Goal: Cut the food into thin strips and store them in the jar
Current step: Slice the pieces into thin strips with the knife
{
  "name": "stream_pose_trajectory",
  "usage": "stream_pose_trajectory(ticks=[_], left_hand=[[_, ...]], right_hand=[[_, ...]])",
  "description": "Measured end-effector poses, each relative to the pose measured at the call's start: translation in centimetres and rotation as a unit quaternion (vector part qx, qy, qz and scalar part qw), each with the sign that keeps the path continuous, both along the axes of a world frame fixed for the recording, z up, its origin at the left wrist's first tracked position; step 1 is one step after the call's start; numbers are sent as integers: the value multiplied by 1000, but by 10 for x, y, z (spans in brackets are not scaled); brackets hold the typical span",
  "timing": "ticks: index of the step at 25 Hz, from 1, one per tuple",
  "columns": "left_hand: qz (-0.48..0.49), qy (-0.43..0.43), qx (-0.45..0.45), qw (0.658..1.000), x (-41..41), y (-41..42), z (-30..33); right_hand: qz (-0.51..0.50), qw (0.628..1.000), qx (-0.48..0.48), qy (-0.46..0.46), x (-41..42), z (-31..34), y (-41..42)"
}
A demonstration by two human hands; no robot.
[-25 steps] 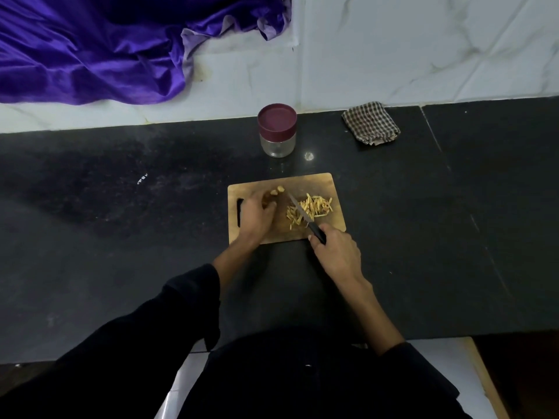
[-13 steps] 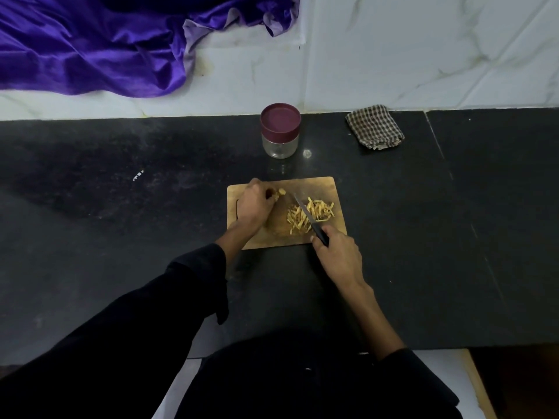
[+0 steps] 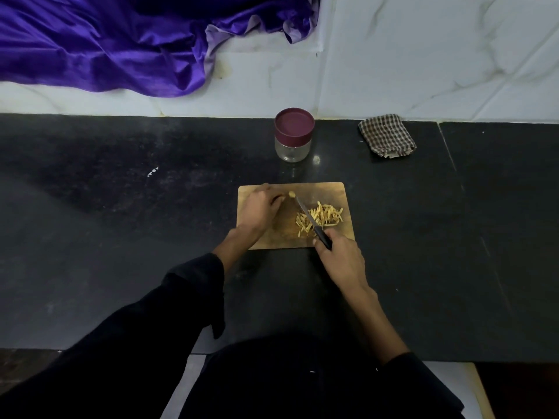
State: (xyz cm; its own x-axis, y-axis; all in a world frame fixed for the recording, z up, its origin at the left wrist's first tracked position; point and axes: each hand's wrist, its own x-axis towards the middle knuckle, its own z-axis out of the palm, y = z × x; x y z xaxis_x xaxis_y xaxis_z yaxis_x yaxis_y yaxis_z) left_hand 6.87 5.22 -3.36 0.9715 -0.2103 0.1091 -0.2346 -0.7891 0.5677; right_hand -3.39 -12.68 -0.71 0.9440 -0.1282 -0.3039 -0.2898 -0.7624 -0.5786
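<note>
On the black worktop (image 3: 121,267) sits one wooden cutting board (image 3: 332,189). One pile of thin yellow strips (image 3: 328,214) lies on the right side of the board. One small uncut piece of food (image 3: 292,194) sits near the top of the board, just past the left hand's fingertips. The left hand (image 3: 260,210) rests on the board with its fingers curled toward that piece. The right hand (image 3: 341,261) grips one knife (image 3: 308,217) by its black handle, and the blade points up and left across the strips toward the piece. One jar (image 3: 293,134) with a dark red lid stands behind the board, lid on. One checked cloth (image 3: 387,136) lies to the right of the jar. One purple cloth (image 3: 106,40) hangs at the back.

Since a second ago, the left hand has slid farther up the board, and the knife tip now sits closer to the piece.
</note>
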Motion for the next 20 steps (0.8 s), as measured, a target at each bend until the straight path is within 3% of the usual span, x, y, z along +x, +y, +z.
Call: stream_pose_trajectory(ticks=[7,15,20], left_hand=[[13,-8,-3,1000,-55,14,-26],[36,57,-95,993,-51,22,-20],[45,50,-84,994,-19,10,-1]], right_hand=[[9,1000,-9,11,-2,-1,2],[5,1000,-4,9,-1,-4,1],[-18,1000,6,10,1,-6,-2]])
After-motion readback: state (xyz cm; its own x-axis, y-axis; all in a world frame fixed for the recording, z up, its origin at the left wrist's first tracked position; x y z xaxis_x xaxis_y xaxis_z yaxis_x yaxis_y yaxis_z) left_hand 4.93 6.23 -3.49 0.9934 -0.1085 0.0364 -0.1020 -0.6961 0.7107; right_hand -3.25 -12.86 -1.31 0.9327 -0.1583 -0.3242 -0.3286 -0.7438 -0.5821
